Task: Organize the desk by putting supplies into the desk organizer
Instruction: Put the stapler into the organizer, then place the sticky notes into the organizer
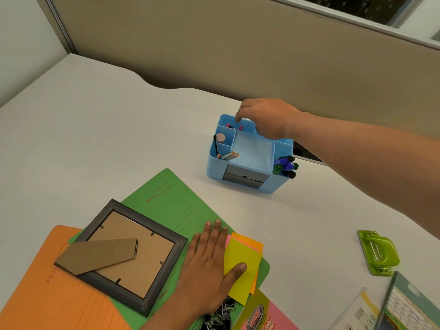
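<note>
Organizer (214,168) front toward viewer, markers (285,166) upright (caps up)

A beige fabric partition (214,44) stands upright. In front of it lies the white bench (95,127), its back edge wavy. Left of the partition there is a grey metal post (59,22) and a plain white wall (21,44). Above the partition, a dark window (357,5) shows.

You have bare desk (95,139) left of the organizer (247,160) and between it and the hole punch (378,253), while markers (285,166) and pencils (228,155) crowd its near corners.
</note>
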The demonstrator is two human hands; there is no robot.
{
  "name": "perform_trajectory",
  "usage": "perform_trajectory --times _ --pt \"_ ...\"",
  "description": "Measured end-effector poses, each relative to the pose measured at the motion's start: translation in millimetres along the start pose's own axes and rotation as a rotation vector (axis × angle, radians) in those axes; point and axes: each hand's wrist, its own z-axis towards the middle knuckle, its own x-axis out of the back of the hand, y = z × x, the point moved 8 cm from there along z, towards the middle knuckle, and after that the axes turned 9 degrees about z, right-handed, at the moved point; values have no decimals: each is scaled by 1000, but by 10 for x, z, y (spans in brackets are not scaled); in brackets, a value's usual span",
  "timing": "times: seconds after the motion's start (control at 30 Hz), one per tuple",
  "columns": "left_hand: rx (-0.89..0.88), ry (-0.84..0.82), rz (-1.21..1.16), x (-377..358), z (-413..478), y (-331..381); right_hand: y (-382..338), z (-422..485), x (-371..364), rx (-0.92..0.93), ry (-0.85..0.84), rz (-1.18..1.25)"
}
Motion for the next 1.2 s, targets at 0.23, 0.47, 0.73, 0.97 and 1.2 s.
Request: perform_trajectory --times 0.23,0.47,0.73,0.97,1.2 --pt "-14 -13 -24 20 -2 21 -180 -690 332 -85 374 344" --pt "69 54 -238 223 -112 -26 -523 -2093 -208 -429 684 817" --pt "133 209 -238 283 -582 35 -1086 -3350 -1779 -991 534 1221" --pt "237 303 -247 429 -685 69 -1455 -3294 -1757 -883 447 1259" --pt "329 138 -241 317 -618 63 -1674 -2890 -1730 -812 282 1211"
